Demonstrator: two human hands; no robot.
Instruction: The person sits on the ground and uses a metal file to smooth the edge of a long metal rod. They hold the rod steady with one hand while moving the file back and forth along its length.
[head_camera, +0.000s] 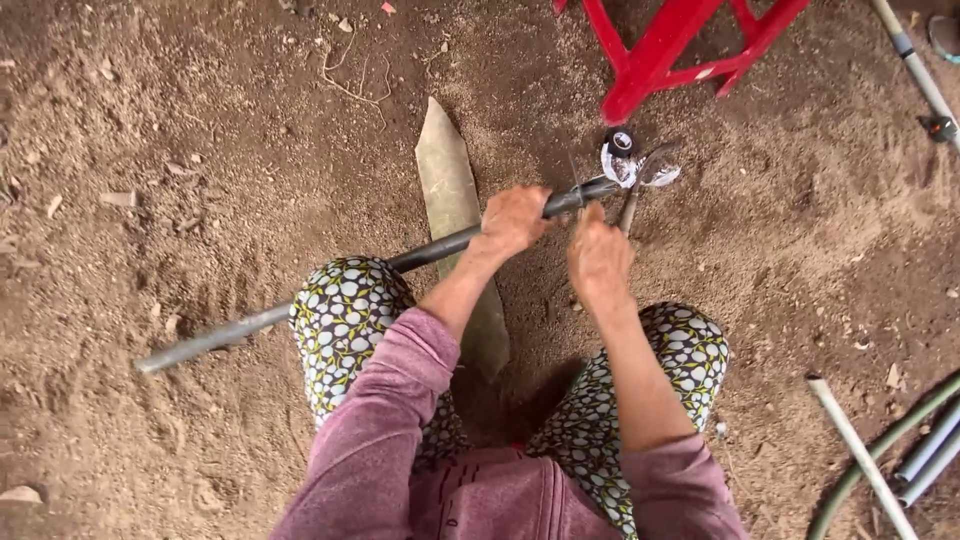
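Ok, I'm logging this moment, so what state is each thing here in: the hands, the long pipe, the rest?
Left hand: closed around the long pipe.
Right hand: fingers curled at the pipe's end; what it holds is unclear.
Long grey pipe: lying slanted across the left knee, far end on the dirt.
Tape roll: lying on the ground beyond the pipe's end.
Flat pointed slab: flat on the dirt, under the pipe.
Red plastic stool: standing, only legs visible.
Loose pipes: lying at right.

We count two bare hands, the left hand (513, 220) and the right hand (598, 258). We see one long dark grey metal pipe (330, 299), one flat pointed grey-green slab (455, 210), one red plastic stool (680, 45), one small black-and-white round tin (620, 150), and four pale pipes and hoses (880, 460) at lower right.
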